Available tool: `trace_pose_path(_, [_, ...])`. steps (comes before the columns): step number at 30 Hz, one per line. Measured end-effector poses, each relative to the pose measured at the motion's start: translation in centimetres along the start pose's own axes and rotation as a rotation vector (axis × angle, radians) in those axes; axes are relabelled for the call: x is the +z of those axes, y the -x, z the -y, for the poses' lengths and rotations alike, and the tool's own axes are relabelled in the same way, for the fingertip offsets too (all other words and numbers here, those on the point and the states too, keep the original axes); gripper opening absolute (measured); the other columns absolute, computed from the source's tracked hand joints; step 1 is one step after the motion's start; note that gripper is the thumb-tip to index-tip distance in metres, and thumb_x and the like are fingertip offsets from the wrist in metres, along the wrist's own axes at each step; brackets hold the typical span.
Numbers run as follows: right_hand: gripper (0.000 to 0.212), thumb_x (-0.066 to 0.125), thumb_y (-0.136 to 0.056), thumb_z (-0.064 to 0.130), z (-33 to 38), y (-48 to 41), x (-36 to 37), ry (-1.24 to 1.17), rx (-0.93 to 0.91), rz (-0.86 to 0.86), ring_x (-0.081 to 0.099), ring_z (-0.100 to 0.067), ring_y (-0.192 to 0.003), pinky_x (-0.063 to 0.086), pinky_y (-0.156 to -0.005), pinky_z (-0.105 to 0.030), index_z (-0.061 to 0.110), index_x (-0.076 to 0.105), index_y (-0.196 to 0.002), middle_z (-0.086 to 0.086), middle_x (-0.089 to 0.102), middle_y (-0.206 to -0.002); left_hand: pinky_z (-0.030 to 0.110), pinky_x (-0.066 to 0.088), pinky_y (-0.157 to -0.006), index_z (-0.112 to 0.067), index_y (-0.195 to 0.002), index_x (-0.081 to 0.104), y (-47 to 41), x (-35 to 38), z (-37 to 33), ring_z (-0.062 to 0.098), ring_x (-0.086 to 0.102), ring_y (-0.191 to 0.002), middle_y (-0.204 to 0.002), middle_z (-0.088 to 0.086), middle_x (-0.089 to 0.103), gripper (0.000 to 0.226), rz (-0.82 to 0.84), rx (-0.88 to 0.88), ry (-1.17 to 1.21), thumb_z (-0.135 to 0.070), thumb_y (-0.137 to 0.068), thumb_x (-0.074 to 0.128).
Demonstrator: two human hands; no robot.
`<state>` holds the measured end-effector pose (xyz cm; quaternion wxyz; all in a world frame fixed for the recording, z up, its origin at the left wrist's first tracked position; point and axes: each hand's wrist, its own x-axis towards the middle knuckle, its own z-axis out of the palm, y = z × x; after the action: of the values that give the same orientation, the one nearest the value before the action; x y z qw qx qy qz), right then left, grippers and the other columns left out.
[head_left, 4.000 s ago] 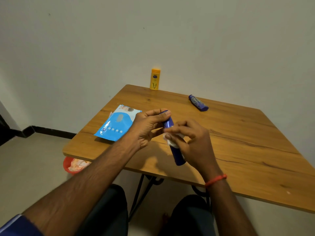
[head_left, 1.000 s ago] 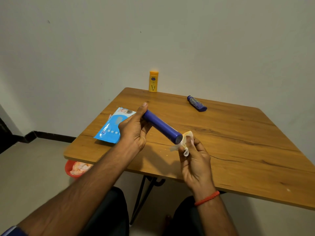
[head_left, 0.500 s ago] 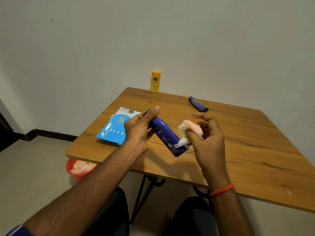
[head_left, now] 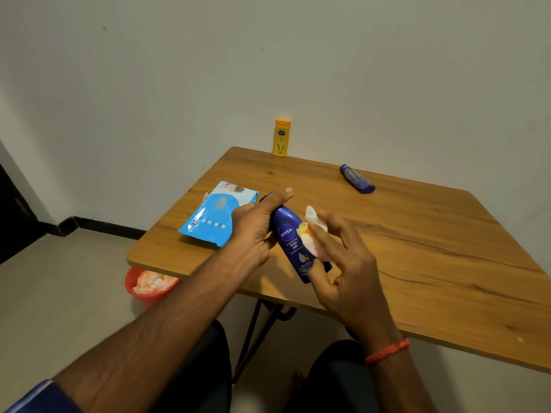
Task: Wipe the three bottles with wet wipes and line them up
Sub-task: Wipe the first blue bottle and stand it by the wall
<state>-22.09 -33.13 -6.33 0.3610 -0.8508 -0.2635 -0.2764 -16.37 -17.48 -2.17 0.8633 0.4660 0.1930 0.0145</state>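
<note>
Dark blue bottle point(head_left: 293, 242) with white words, tilted above the wooden table point(head_left: 432, 248). Gripped at its top end by the left hand point(head_left: 253, 228). Rubbed by the white wet wipe point(head_left: 313, 234), pinched under the right hand point(head_left: 346, 263) fingers.

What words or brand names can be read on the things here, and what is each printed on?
"NIVEA": in a round logo on the dark blue bottle held in the left hand.
"Body Milk": below that logo, same bottle; the finer print under it is too small.
Yellow bottle: blue oval logo, unreadable.
Small blue bottle lying down: print blurred.
Wet wipes pack: text too small.
</note>
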Motion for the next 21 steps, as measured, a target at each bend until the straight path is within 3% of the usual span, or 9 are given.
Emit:
trace_pose_path(2, [0.055,0.057,-0.093,0.024,-0.6,0.8,0.0,0.004,-0.03,0.079,0.035,-0.009,-0.14,0.053,-0.089,-0.015,0.013,0.046,-0.146,-0.004,0.042,-0.152,0.042,0.06,-0.081,-0.016,-0.086,0.058,-0.1,0.0,0.0,0.019,0.065,-0.074,-0.079,0.005,0.067,0.037,-0.029,0.009,0.001,-0.019,-0.068,0.09])
trace_pose_path(4, [0.049,0.056,-0.095,0.028,-1.1,1.1,-0.1,0.083,-0.096,0.081,0.044,-0.012,-0.136,0.058,-0.088,-0.028,0.011,0.052,-0.141,-0.007,0.051,-0.146,0.039,0.061,-0.072,-0.016,-0.086,0.059,-0.2,0.0,0.1,0.017,0.067,-0.064,-0.075,0.004,0.067,0.038,-0.056,0.003,0.013,-0.019,-0.066,0.091])
trace_pose_path(7, [0.039,0.058,-0.095,0.032,-1.4,0.9,0.3,0.071,-0.11,0.033,0.052,-0.011,-0.128,0.056,-0.087,-0.024,0.015,0.062,-0.131,-0.007,0.06,-0.137,0.036,0.062,-0.063,-0.015,-0.092,0.059,-0.3,0.1,0.3,0.019,0.069,-0.061,-0.077,0.005,0.068,0.044,-0.074,-0.041,0.053,-0.021,-0.063,0.092])
trace_pose_path(11, [0.034,0.072,-0.087,0.025,-0.8,0.7,1.4,-0.178,0.102,-0.041,0.056,-0.006,-0.124,0.056,-0.08,-0.016,0.025,0.067,-0.121,0.002,0.065,-0.128,0.042,0.06,-0.065,-0.015,-0.094,0.058,-0.1,0.4,0.1,0.024,0.068,-0.07,-0.08,0.007,0.066,0.047,-0.026,-0.12,0.102,-0.022,-0.063,0.092])
trace_pose_path(14, [0.03,0.073,-0.083,0.028,-0.5,0.6,1.9,-0.29,0.25,-0.181,0.062,0.001,-0.111,0.057,-0.076,-0.02,0.027,0.07,-0.113,0.007,0.071,-0.114,0.044,0.061,-0.066,-0.014,-0.103,0.06,0.1,0.7,0.1,0.026,0.07,-0.077,-0.086,0.007,0.069,0.061,0.055,-0.162,0.188,-0.027,-0.053,0.092])
trace_pose_path(16, [0.033,0.075,-0.081,0.03,-0.4,0.5,2.2,-0.363,0.367,-0.243,0.066,-0.004,-0.107,0.06,-0.073,-0.026,0.023,0.073,-0.113,0.008,0.072,-0.111,0.046,0.061,-0.07,-0.013,-0.11,0.061,0.0,0.7,0.2,0.029,0.071,-0.088,-0.097,0.01,0.071,0.063,0.106,-0.189,0.247,-0.034,-0.058,0.09])
trace_pose_path(19, [0.036,0.075,-0.078,0.031,-0.2,0.4,2.1,-0.501,0.494,-0.29,0.068,-0.009,-0.105,0.062,-0.07,-0.031,0.027,0.072,-0.114,0.005,0.073,-0.109,0.048,0.057,-0.088,-0.008,-0.119,0.062,-0.2,-0.1,0.7,0.033,0.068,-0.11,-0.118,0.015,0.07,0.059,0.218,-0.246,0.299,-0.047,-0.078,0.076])
trace_pose_path(21, [0.035,0.076,-0.078,0.03,-0.2,0.3,1.9,-0.534,0.515,-0.3,0.069,-0.01,-0.104,0.063,-0.071,-0.035,0.03,0.071,-0.113,0.005,0.073,-0.108,0.049,0.053,-0.096,-0.006,-0.131,0.057,-0.4,-0.9,1.3,0.036,0.064,-0.118,-0.129,0.02,0.065,0.062,0.304,-0.269,0.304,-0.044,-0.084,0.068])
